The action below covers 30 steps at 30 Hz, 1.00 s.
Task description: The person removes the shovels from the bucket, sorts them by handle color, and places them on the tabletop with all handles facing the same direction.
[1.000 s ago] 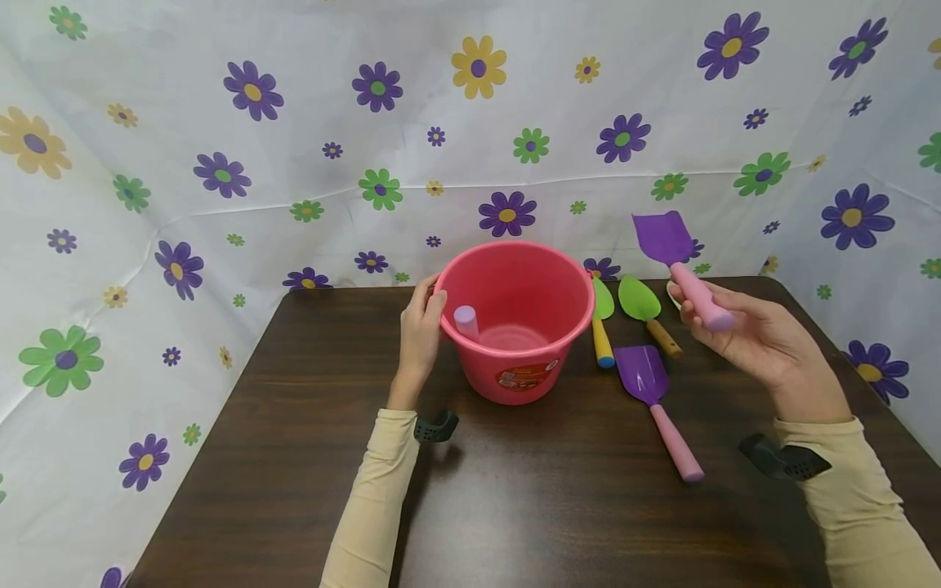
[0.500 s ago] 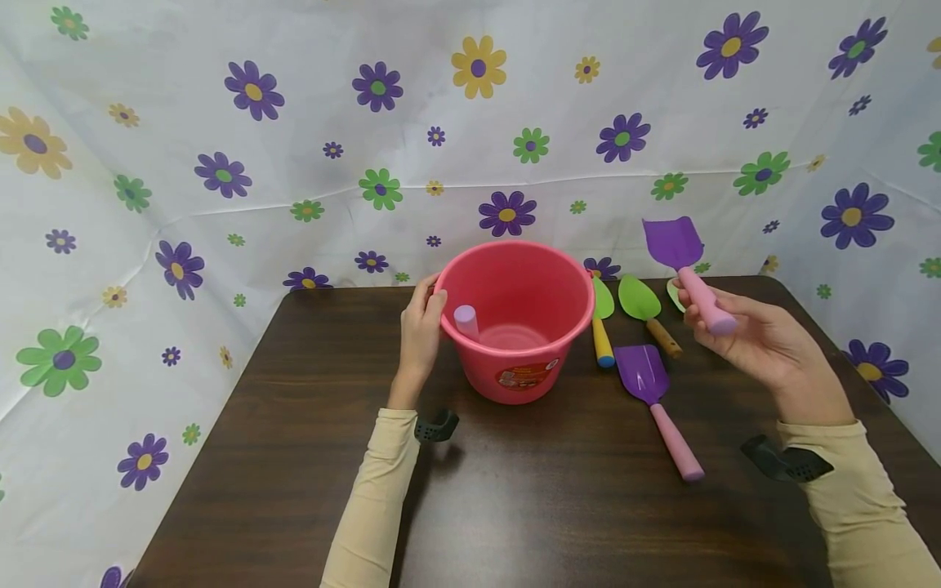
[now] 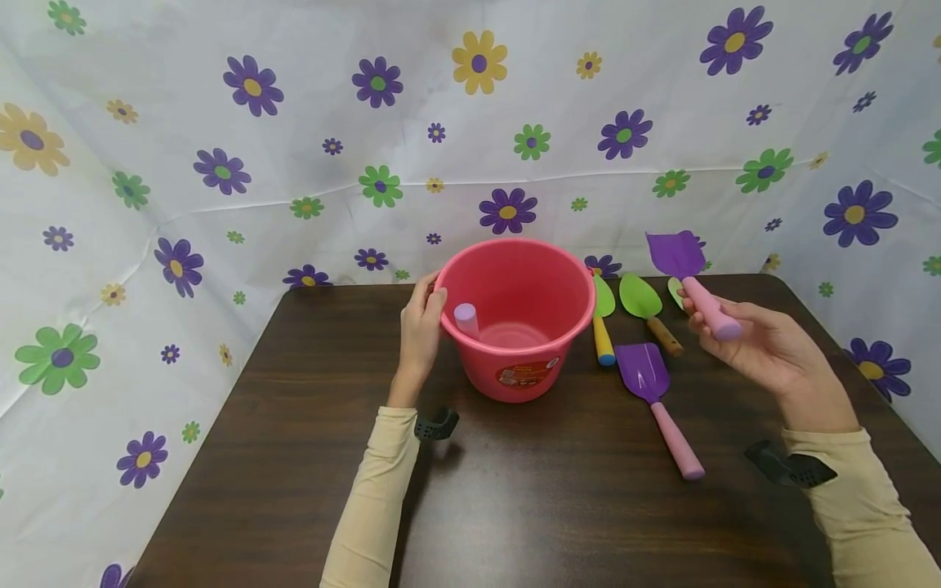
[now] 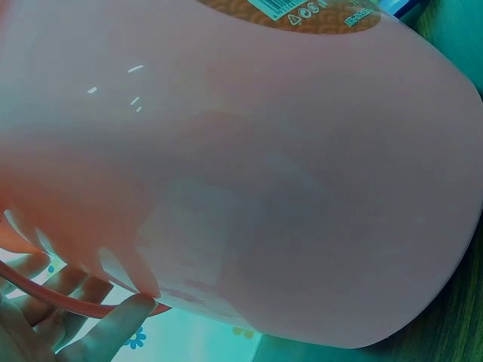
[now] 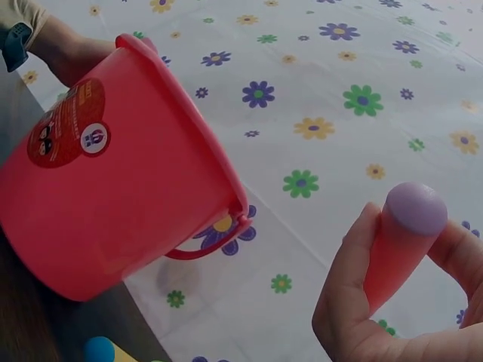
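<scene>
In the head view my left hand [image 3: 421, 331] grips the left rim of a pink bucket [image 3: 485, 377], which stands upright on the table. The left wrist view shows its fingers [image 4: 113, 328] at the rim, beside the bucket's handle. A light pink handle end [image 3: 466, 319] pokes up inside the bucket. Right of it, my right hand [image 3: 772, 347] holds a toy shovel [image 3: 678, 255] by its pink handle, raised above the table, purple blade pointing up and away. Thumb and fingers pinch that handle [image 5: 400, 256] in the right wrist view.
A second purple shovel [image 3: 645, 376] lies on the dark wooden table [image 3: 529, 506]. Behind it are a green trowel with a yellow handle [image 3: 603, 339] and one with a wooden handle [image 3: 641, 297]. Another green blade [image 3: 675, 292] is partly hidden. Flowered cloth [image 3: 316, 122] hangs behind.
My right hand has drifted slightly right and down with the shovel, and its blade now sits lower and tips farther back. The left hand and bucket have stayed put.
</scene>
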Available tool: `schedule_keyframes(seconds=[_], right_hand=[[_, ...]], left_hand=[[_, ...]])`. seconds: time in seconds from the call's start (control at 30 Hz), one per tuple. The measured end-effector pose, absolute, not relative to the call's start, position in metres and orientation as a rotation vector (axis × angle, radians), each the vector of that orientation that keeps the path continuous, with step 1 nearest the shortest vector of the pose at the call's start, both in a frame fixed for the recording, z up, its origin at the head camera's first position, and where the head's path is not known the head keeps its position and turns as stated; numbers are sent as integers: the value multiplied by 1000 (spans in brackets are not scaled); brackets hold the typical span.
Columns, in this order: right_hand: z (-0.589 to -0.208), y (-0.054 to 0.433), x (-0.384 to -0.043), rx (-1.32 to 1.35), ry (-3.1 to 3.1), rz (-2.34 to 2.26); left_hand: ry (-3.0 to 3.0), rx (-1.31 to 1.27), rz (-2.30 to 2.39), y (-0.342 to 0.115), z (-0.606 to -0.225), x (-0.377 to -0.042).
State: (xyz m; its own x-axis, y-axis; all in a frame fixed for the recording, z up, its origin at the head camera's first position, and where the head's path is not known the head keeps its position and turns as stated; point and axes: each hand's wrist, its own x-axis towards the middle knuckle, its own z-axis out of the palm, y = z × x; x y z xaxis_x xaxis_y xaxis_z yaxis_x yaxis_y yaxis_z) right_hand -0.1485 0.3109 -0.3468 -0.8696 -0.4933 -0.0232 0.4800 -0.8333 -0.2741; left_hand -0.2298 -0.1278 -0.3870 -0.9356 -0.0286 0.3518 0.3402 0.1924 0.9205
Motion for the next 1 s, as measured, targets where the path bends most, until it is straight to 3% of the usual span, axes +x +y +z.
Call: schedule_keyframes(seconds=[0.27,0.63,1.0], right_hand=[[-356,317,-142,37,430,-2604],[-369,326,-137,-82,428,-2539],[-380,333,-137,-21,455,-2558]], left_hand=[[-2185,-299,-1793,-127,-386,-231],[-2186,-289,-1794,-126,-385,-230],[-2179,-288,-1795,-127,-386,-230]])
